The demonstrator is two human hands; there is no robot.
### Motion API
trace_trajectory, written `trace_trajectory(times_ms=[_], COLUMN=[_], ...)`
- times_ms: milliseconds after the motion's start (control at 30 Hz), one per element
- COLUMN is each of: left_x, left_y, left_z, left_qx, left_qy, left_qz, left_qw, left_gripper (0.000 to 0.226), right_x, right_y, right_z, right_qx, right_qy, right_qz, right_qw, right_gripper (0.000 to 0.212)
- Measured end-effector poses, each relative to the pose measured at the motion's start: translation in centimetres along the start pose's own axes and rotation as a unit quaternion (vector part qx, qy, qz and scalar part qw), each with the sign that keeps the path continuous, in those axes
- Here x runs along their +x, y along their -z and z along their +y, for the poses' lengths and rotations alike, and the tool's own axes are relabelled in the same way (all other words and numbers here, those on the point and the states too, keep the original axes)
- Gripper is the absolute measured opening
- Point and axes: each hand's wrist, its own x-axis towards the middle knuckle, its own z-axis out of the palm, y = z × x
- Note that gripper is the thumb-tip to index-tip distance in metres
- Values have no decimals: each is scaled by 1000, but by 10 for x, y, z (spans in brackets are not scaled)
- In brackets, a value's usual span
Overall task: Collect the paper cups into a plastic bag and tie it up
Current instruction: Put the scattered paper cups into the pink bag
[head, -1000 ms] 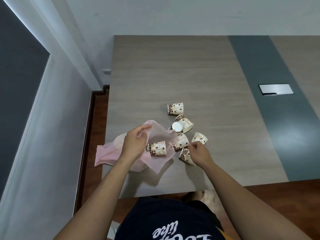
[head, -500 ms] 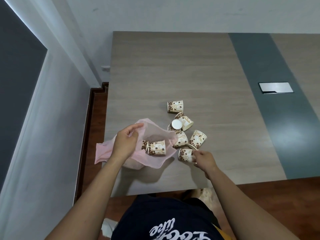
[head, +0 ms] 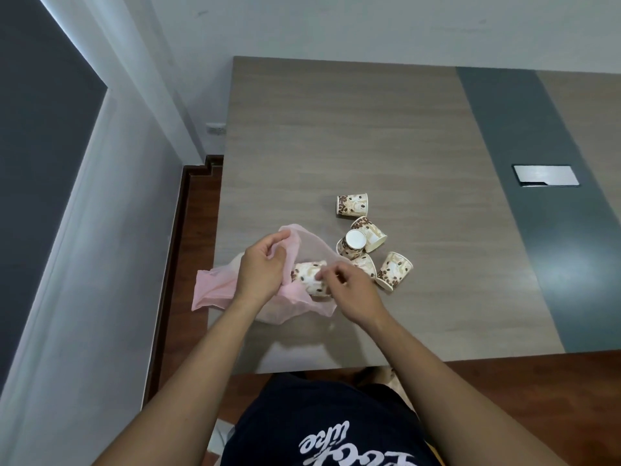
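A thin pink plastic bag (head: 215, 287) lies on the wooden table (head: 336, 129) near its front left edge. My left hand (head: 262, 267) pinches the bag's upper rim and holds the mouth open. A coffee-bean-print paper cup (head: 307, 272) lies on its side inside the bag. My right hand (head: 351, 292) is at the bag's mouth, fingers curled on a second cup (head: 317, 290) lying just inside. Several more cups lie loose to the right: one (head: 352, 205) farthest back, a cluster (head: 356, 243) in the middle, one (head: 394, 270) at the right.
A silver metal plate (head: 546, 175) is set into the table's dark grey strip (head: 524, 196) at the right. The table's left edge borders a gap above red-brown floor (head: 198, 203) and a white wall (head: 100, 264). My torso stands against the front edge.
My right hand picked up the nearest loose cup and carried it left into the bag's mouth. My left hand stayed on the bag's rim.
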Motion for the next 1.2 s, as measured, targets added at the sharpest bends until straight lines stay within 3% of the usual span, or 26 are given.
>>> trace_trajectory(times_ms=[167, 267, 333, 500, 733, 1000, 1200], left_x=[-7, -9, -11, -15, -21, -34, -40], left_y=[0, 7, 12, 19, 30, 34, 33], left_z=[2, -2, -6, -14, -13, -19, -12], left_qx=[0, -7, -8, -1, 4, -18, -17], left_qy=[-18, -16, -16, -7, 2, 24, 32], left_qz=[-12, -7, -2, 7, 40, 94, 115], left_qw=[1000, 1000, 1000, 1000, 999, 995, 993], left_gripper=[37, 36, 37, 37, 38, 34, 33], right_x=[-6, -3, -1, 8, 32, 61, 69], right_y=[-32, -40, -41, -19, 34, 55, 62], right_z=[0, 3, 6, 24, 62, 81, 97], right_qx=[-70, -102, -94, -58, -94, -107, -7], right_qy=[25, 24, 17, -7, -49, -98, -179], right_qz=[-75, -115, -127, -64, 79, -16, -39], right_qw=[994, 988, 987, 996, 991, 989, 983], right_gripper=[20, 32, 24, 19, 19, 24, 22])
